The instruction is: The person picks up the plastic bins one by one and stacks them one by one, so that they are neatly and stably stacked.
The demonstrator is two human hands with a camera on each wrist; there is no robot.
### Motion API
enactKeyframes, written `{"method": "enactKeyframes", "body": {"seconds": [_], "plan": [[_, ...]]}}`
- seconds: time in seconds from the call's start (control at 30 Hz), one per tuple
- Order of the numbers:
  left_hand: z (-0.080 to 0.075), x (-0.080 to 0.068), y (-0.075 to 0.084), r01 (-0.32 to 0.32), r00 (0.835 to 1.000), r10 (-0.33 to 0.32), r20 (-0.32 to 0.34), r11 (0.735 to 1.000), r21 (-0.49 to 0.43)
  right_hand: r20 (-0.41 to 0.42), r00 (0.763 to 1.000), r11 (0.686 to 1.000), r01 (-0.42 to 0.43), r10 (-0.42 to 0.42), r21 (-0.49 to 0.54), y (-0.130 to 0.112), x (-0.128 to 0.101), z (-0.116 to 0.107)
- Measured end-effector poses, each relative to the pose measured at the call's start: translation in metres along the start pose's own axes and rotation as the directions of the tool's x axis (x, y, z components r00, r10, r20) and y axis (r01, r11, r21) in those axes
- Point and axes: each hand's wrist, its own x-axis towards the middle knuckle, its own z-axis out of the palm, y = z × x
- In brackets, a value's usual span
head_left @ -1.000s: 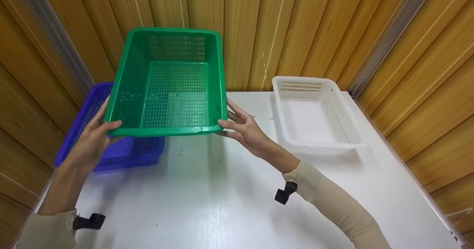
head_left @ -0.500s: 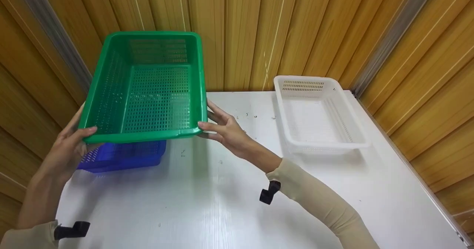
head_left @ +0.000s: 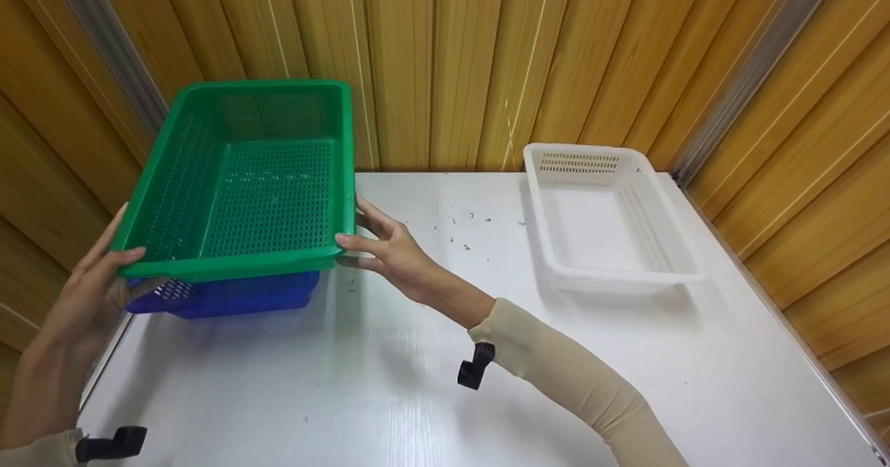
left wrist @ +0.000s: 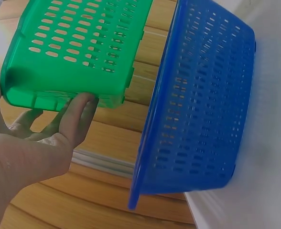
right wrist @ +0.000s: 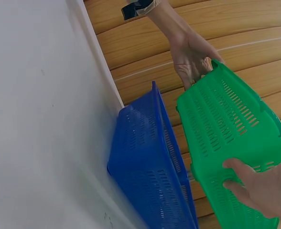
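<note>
Two hands on the green basket (head_left: 243,189), held in the air above the blue basket (head_left: 229,297) at the worktop's (head_left: 417,383) left edge. Left hand (head_left: 83,293) and right hand (head_left: 386,248) each pinch a near rim corner, thumb on top, fingers under. Looks light, thin perforated plastic, likely flexes; the rim is the stiffest grip point.

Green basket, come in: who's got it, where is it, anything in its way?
Left hand and right hand grip green basket by its near corners. Held tilted above blue basket, not touching. White basket apart at right.
</note>
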Motion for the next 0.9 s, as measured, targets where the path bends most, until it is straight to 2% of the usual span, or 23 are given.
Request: {"method": "enactKeyframes", "body": {"seconds": [0.13,0.2,0.37,0.53,0.6,0.77,0.9], "plan": [[-0.010,-0.002,-0.007,-0.006,1.000,0.006,-0.012,1.000,0.000,0.009,1.000,1.000,-0.001,0.001,-0.012,0.006,0.004,0.003],[-0.010,-0.003,-0.008,0.000,1.000,0.000,-0.022,1.000,0.003,0.006,1.000,1.000,-0.002,0.003,-0.011,0.009,0.005,0.002],[-0.008,-0.006,-0.010,-0.022,0.999,0.020,-0.037,0.998,-0.061,-0.005,1.000,1.000,-0.009,0.009,-0.010,0.018,0.007,0.002],[-0.016,-0.006,-0.013,-0.043,0.999,0.044,0.010,0.994,-0.102,0.000,1.000,1.000,-0.008,0.008,-0.002,0.025,0.010,0.003],[-0.022,-0.005,-0.014,-0.031,0.999,0.032,0.010,0.998,-0.056,-0.001,1.000,1.000,-0.006,0.006,0.000,0.027,0.011,0.004],[-0.038,-0.003,-0.014,0.026,0.999,-0.021,-0.049,0.993,0.115,0.000,1.000,1.000,0.002,-0.002,0.001,0.032,0.015,0.010],[-0.046,-0.003,-0.015,0.012,0.999,-0.005,-0.047,0.989,0.148,-0.003,1.000,1.000,-0.011,0.011,0.001,0.036,0.016,0.015]]}}
